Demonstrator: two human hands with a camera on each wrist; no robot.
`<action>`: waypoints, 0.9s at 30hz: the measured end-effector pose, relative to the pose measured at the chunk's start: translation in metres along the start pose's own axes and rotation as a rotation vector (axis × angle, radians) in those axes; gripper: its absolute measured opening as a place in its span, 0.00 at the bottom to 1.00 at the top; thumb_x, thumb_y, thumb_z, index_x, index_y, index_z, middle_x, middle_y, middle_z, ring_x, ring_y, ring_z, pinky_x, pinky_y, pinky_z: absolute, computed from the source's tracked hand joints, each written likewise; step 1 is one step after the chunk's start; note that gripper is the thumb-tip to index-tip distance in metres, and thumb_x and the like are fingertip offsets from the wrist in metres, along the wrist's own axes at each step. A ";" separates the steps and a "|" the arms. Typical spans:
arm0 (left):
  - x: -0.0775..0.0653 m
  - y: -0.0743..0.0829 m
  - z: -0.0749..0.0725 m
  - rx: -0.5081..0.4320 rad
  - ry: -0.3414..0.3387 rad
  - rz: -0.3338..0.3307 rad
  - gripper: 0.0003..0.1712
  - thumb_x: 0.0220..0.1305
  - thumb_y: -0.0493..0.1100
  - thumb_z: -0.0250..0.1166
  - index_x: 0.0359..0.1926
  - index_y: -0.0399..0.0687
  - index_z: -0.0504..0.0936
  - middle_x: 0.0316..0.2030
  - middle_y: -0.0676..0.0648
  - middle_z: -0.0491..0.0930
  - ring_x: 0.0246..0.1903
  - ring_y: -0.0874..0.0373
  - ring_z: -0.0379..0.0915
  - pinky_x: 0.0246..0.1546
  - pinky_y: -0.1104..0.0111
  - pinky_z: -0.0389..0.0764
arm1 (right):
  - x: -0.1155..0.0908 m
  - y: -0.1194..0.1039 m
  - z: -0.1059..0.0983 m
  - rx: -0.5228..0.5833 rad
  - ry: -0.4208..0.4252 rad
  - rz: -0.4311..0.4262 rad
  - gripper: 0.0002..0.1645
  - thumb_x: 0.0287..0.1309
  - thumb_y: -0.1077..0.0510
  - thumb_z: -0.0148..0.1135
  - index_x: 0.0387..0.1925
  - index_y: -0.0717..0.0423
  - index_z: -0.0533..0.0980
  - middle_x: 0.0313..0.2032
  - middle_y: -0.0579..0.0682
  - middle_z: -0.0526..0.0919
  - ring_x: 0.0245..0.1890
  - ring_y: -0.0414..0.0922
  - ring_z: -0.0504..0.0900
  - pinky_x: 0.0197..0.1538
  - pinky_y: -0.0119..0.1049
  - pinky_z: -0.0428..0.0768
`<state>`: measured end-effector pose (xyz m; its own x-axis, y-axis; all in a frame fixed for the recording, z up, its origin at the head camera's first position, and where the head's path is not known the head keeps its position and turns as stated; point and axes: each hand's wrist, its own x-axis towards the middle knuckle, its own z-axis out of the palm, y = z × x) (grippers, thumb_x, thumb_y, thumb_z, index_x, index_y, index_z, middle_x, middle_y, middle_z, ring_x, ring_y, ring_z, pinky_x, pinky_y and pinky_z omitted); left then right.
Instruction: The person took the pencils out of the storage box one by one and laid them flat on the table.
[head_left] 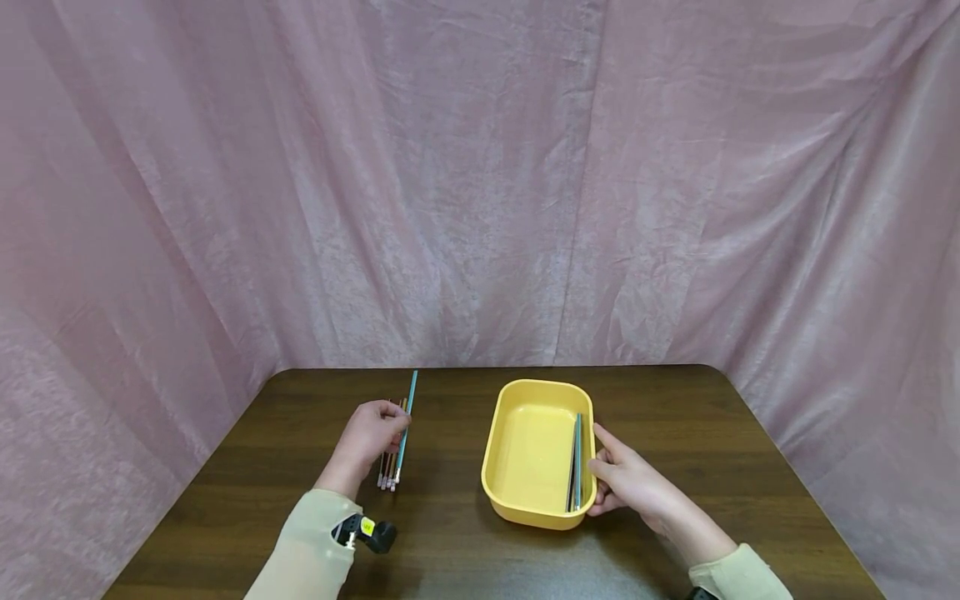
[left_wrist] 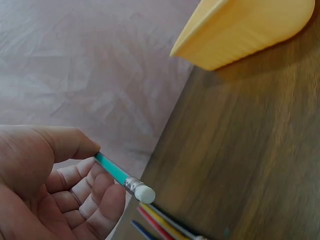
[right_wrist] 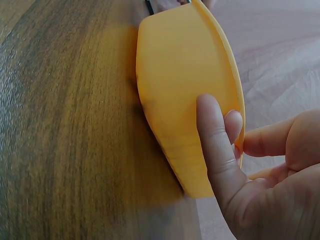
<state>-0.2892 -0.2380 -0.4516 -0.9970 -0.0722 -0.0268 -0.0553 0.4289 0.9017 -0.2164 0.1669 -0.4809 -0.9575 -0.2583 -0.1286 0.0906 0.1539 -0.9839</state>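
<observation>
My left hand (head_left: 371,435) pinches a teal pencil (left_wrist: 114,169) between thumb and forefinger, its white eraser end pointing away from the palm in the left wrist view. Below that hand, several more pencils (head_left: 386,481) lie side by side on the table, eraser ends towards me. To the right is a yellow plastic tray (head_left: 491,442) with rounded corners. Inside it, a few pencils (head_left: 577,467) lie lengthwise along the right wall. My right hand (head_left: 630,479) holds the tray at its right side, with a finger (right_wrist: 211,125) against the outer wall and the thumb at the rim.
The dark wooden table (head_left: 450,550) has rounded far corners. A pink cloth curtain (head_left: 480,183) hangs behind it and on both sides. A small black device with a yellow label (head_left: 366,530) is strapped at my left sleeve.
</observation>
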 end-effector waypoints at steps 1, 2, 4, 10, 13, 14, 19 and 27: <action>0.000 -0.001 -0.002 0.000 0.004 -0.003 0.07 0.71 0.34 0.65 0.43 0.31 0.84 0.32 0.45 0.78 0.28 0.55 0.75 0.32 0.63 0.88 | 0.000 0.000 0.000 0.000 -0.001 -0.002 0.48 0.77 0.69 0.49 0.87 0.68 0.37 0.41 0.62 0.70 0.28 0.49 0.77 0.34 0.46 0.90; 0.000 -0.003 -0.003 0.000 0.006 -0.005 0.07 0.71 0.34 0.64 0.43 0.31 0.84 0.31 0.45 0.78 0.28 0.55 0.75 0.32 0.63 0.87 | 0.000 0.000 0.000 0.001 -0.003 -0.004 0.48 0.77 0.69 0.49 0.87 0.68 0.37 0.41 0.62 0.70 0.28 0.49 0.77 0.34 0.46 0.90; 0.001 -0.006 -0.006 0.003 0.010 -0.012 0.09 0.71 0.34 0.63 0.44 0.29 0.84 0.29 0.45 0.77 0.28 0.55 0.75 0.31 0.64 0.86 | 0.000 0.000 -0.001 0.003 -0.003 -0.005 0.48 0.77 0.69 0.49 0.87 0.68 0.36 0.41 0.62 0.70 0.28 0.49 0.77 0.34 0.46 0.90; 0.005 -0.017 -0.015 0.021 0.024 -0.038 0.10 0.72 0.34 0.63 0.46 0.29 0.83 0.31 0.45 0.79 0.29 0.55 0.76 0.30 0.65 0.86 | -0.001 0.000 0.001 0.006 -0.005 0.000 0.49 0.76 0.69 0.49 0.87 0.68 0.36 0.41 0.62 0.71 0.27 0.48 0.77 0.33 0.46 0.90; 0.007 -0.022 -0.019 0.030 0.033 -0.040 0.10 0.72 0.35 0.64 0.46 0.28 0.83 0.31 0.44 0.79 0.29 0.55 0.76 0.30 0.65 0.86 | -0.001 0.000 0.001 0.002 -0.004 0.000 0.49 0.76 0.69 0.49 0.87 0.67 0.37 0.41 0.62 0.71 0.27 0.48 0.77 0.33 0.46 0.90; 0.008 -0.024 -0.021 0.031 0.036 -0.044 0.10 0.72 0.35 0.64 0.46 0.28 0.83 0.31 0.44 0.79 0.29 0.55 0.76 0.29 0.65 0.86 | -0.001 0.000 0.001 0.002 -0.004 0.001 0.49 0.77 0.69 0.49 0.87 0.67 0.37 0.41 0.62 0.71 0.28 0.48 0.77 0.34 0.46 0.90; 0.009 -0.031 -0.029 0.048 0.045 -0.067 0.11 0.74 0.35 0.64 0.47 0.27 0.83 0.31 0.44 0.78 0.30 0.55 0.76 0.30 0.65 0.87 | 0.000 0.000 0.000 0.002 -0.008 -0.002 0.48 0.78 0.69 0.49 0.87 0.68 0.36 0.41 0.62 0.71 0.28 0.48 0.78 0.34 0.47 0.91; 0.016 -0.051 -0.041 0.048 0.056 -0.105 0.12 0.75 0.36 0.64 0.48 0.26 0.82 0.31 0.44 0.78 0.29 0.55 0.76 0.30 0.66 0.86 | -0.001 0.001 0.000 0.002 -0.010 0.000 0.48 0.78 0.69 0.49 0.87 0.68 0.35 0.42 0.62 0.71 0.28 0.48 0.77 0.35 0.47 0.91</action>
<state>-0.2999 -0.2981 -0.4806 -0.9812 -0.1683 -0.0948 -0.1630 0.4587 0.8735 -0.2156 0.1676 -0.4821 -0.9546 -0.2683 -0.1295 0.0907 0.1521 -0.9842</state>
